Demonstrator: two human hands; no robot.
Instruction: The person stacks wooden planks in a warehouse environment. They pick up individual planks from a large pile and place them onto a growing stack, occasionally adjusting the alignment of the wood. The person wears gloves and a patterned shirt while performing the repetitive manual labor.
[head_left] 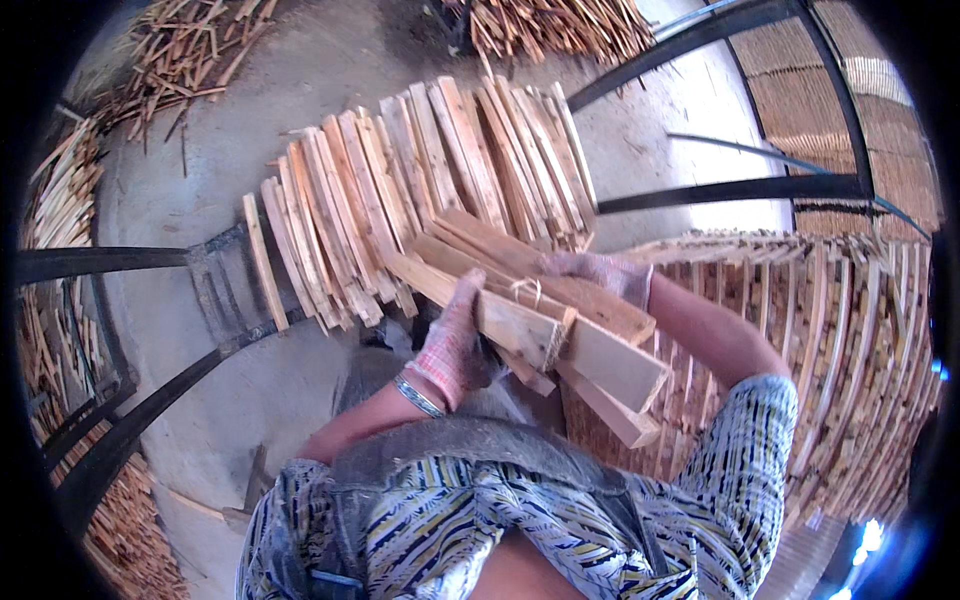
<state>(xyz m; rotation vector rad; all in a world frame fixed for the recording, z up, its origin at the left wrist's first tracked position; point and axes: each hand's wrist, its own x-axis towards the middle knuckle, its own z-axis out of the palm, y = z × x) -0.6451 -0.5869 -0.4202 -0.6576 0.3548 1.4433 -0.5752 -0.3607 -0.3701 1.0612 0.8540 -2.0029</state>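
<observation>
Both hands wear light knit gloves and hold a loose bundle of wooden slats in front of my body. My left hand is closed round the bundle's left side, its thumb on top of a pale slat. At the bundle's far right side, my right hand grips the slats, its fingers partly hidden by the wood. The slats lie at slightly different angles, their near ends fanned toward the lower right. A thin tie or splinter shows on top. Beyond the bundle lies a row of wooden slats on a dark metal frame.
Stacked slats rise close on my right. Dark metal bars stick out at the right, and more bars run along the left. Loose wood heaps lie on the concrete floor at far left and far middle.
</observation>
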